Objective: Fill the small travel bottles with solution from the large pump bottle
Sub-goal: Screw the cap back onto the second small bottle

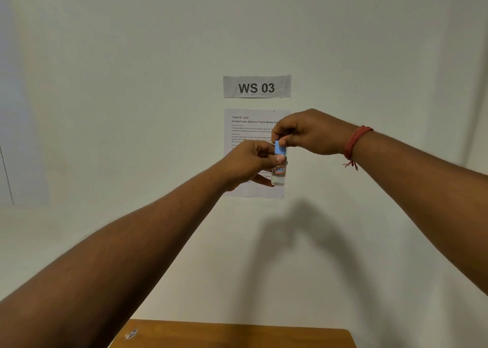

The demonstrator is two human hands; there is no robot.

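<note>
Two hands work one small bottle (279,172) held upright: left hand (248,163) grip steadies its body, right hand (307,134) at 1 o'clock pinches blue cap (280,147), likely for twisting.

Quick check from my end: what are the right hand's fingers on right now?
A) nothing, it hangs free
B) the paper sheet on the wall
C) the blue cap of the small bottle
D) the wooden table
C: the right hand pinches the blue cap on top of the small bottle, whose body the left hand holds in front of the wall.
</note>
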